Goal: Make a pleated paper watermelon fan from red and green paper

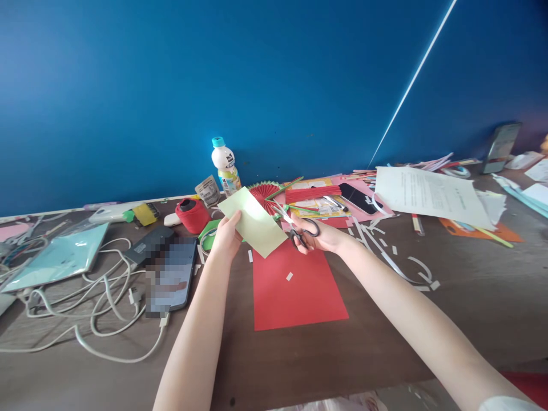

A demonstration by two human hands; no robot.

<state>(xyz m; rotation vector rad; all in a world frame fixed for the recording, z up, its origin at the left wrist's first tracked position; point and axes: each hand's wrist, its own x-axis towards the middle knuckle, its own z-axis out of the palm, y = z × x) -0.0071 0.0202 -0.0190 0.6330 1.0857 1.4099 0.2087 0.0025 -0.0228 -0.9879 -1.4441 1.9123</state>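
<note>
My left hand (228,235) pinches the left edge of a pale green sheet of paper (259,220), holding it tilted above the table. My right hand (314,233) has its fingers around the dark handles of a pair of scissors (295,233). The scissor blades point up and left, close to the right edge of the green sheet; whether they touch it I cannot tell. Below both hands a red sheet of paper (295,297) lies flat, with a small white scrap (290,277) on it. Behind the green sheet is a pleated red paper fan (264,197) with a green edge.
A bottle (226,165) stands by the blue wall. To the left lie a roll of red material (191,215), a phone (173,277) and tangled white cables (107,297). On the right are another phone (363,198), white paper strips (381,248) and a printed sheet (428,194).
</note>
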